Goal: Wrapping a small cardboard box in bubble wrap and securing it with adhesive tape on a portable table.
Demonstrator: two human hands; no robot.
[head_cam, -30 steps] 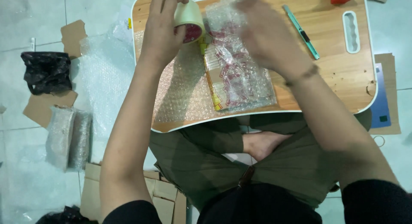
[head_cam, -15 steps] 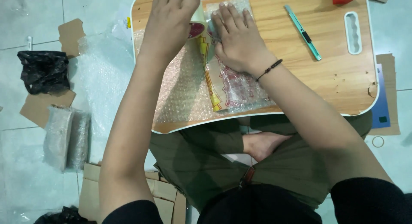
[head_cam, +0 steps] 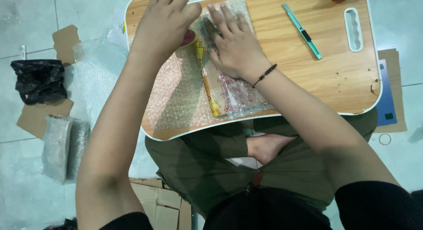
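Left hand (head_cam: 165,25) curled around a tape roll (head_cam: 188,37), mostly hidden beneath it. Right hand (head_cam: 233,43) flat, fingers spread, pressing a bubble-wrapped flat packet (head_cam: 229,87) with red and yellow print onto clear bubble wrap (head_cam: 176,98). All resting on a wood-grain lap table (head_cam: 335,84) with rounded white edging. Beside the right hand, well apart: 1 slim teal utility knife (head_cam: 302,31).
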